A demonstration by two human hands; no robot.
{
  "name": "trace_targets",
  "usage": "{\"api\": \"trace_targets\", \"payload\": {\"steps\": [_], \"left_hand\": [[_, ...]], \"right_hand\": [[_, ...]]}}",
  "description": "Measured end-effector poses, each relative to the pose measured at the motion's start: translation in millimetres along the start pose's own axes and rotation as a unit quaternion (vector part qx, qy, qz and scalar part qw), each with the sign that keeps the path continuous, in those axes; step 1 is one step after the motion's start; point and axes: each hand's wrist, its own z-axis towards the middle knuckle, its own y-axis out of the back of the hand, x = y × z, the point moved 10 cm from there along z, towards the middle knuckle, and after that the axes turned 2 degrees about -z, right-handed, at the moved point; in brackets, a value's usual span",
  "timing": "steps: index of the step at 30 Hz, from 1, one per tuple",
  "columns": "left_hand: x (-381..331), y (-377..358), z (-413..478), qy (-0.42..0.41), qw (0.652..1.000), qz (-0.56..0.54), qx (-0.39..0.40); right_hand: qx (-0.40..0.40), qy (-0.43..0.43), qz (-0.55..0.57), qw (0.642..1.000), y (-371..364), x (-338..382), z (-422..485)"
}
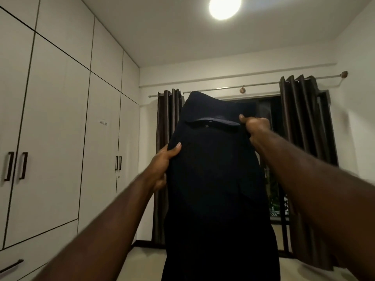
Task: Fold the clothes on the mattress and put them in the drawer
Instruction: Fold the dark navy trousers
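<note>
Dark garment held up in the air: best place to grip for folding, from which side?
Pinch the dark garment at its top band, one corner from each side: it hangs long and limp, so its weight should pull it flat. The right hand grips at band level; the left hand holds the edge lower.

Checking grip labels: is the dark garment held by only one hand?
No, the left hand and right hand both grip the dark garment.

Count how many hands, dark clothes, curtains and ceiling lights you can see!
2 hands: left hand, right hand
1 dark garment
2 curtains: left curtain, right curtain
1 ceiling light
Total: 6
</note>
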Motion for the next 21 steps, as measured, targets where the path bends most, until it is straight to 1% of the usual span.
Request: {"api": "trace_targets", "payload": {"steps": [2, 5, 6, 7, 10, 12, 14, 15, 17, 19, 21], "left_hand": [[32.3, 5.0, -7.6, 0.033, 0.999, -0.015, -0.006], [106.2, 1.1, -38.8, 0.151, 0.988, 0.01, 0.04], [125.2, -3.2, -49.4, 0.177, 0.982, 0.02, 0.056], [135.6, -6.6, -55.8, 0.182, 0.981, 0.02, 0.06], [127.0, -18.3, -57.9, 0.147, 0.988, -0.031, 0.042], [111.9, -26.5, -53.2, 0.123, 0.988, -0.084, 0.044], [99.3, -31.7, -51.3, 0.117, 0.986, -0.112, 0.032], [96.9, -31.3, -49.4, 0.12, 0.985, -0.122, 0.021], [91.9, -28.0, -42.8, 0.114, 0.987, -0.111, -0.012], [87.4, -19.3, -33.2, 0.099, 0.992, -0.062, -0.053], [83.0, -11.4, -28.4, 0.092, 0.991, -0.014, -0.094]], "right_hand": [[-0.011, 0.005, 0.001, 1.0, 1.7, -6.1, -2.8], [-0.024, 0.025, 0.006, 0.999, 4.4, -7.5, -5.0], [-0.025, 0.03, 0.002, 0.999, 5.7, -5.9, -5.6], [-0.028, 0.03, -0.006, 0.999, 8.3, -4.4, -4.3], [-0.063, -0.001, -0.025, 0.998, 23.6, -4.5, -1.7], [-0.067, -0.059, -0.024, 0.996, 34.9, -14.6, 0.3], [-0.006, -0.139, 0.007, 0.99, 33.8, -36.0, -0.5], [0.027, -0.165, 0.023, 0.986, 34.4, -47.0, -2.5], [0.054, -0.209, 0.043, 0.976, 41.2, -71.6, -7.5], [0.073, -0.249, 0.076, 0.963, 49.7, -98.7, -21.3], [0.082, -0.273, 0.144, 0.948, 55.0, -128.1, -41.3]]}}
